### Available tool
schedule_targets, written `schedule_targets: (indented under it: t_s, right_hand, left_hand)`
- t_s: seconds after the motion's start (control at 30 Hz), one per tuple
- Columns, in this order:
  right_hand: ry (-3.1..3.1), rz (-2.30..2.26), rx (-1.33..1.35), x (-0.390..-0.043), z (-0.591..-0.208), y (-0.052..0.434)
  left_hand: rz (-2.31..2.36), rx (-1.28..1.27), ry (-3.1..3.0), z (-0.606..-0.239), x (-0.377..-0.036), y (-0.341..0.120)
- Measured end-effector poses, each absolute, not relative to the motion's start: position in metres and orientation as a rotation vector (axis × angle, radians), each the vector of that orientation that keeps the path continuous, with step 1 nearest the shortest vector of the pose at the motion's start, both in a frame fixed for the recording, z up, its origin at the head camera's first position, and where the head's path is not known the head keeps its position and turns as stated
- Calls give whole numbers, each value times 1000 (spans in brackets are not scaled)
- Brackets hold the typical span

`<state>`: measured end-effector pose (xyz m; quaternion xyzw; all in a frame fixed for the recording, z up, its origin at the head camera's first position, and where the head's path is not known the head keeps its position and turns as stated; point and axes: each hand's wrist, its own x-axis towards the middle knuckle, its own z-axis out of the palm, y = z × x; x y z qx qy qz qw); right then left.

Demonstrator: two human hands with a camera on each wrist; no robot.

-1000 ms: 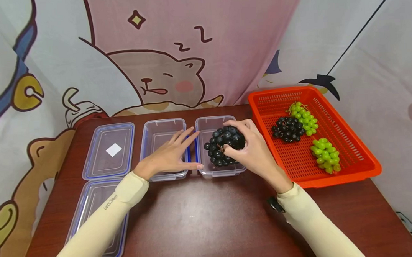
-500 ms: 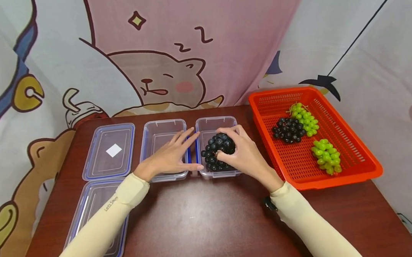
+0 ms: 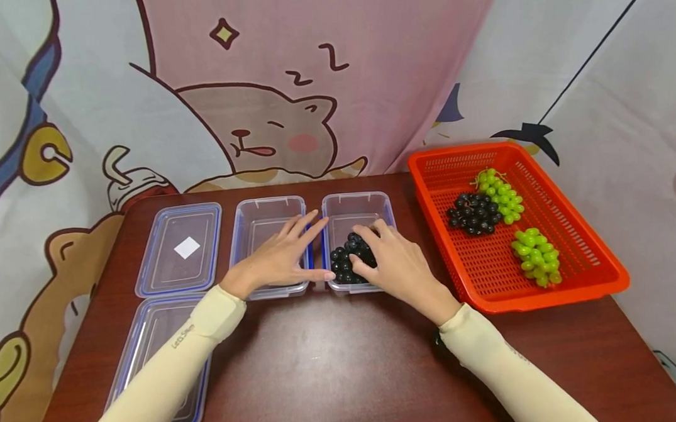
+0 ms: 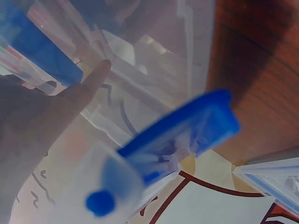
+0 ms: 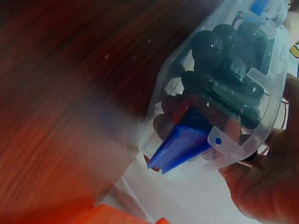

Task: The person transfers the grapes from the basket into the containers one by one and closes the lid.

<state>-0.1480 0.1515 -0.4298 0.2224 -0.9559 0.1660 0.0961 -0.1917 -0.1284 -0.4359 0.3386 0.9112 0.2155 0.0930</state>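
Note:
A bunch of black grapes (image 3: 344, 259) sits low in the near part of the right clear plastic container (image 3: 357, 201). My right hand (image 3: 395, 263) reaches over that container and holds the bunch, thumb and fingers bent about it; the hand covers part of the grapes. Through the container wall in the right wrist view, the dark grapes (image 5: 224, 70) show near the blue clip (image 5: 182, 144). With fingers spread and straight, my left hand (image 3: 278, 257) lies across the left clear container (image 3: 270, 204), its fingertips at the facing rims of both containers.
At the right stands an orange-red basket (image 3: 477, 293) with another bunch of black grapes (image 3: 474, 214) and two green bunches, one being the near green grapes (image 3: 535, 257). Two clear lids with blue seals, including the far lid (image 3: 165, 269), lie at the left.
My right hand has moved down and slightly left with the black grapes, lowering them into the right container. The left hand has stayed in place.

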Motion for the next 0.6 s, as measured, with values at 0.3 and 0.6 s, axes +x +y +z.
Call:
schedule_targets:
  t_s: [0.3,0.6]
  right_hand:
    - [-2893,436,741,-146,-438,156]
    - [-3029,399,733,-145,-437,152]
  left_hand:
    - [636,1001,2696,-435,-191,-129]
    - [648,993,2690,-435,-191,-127]
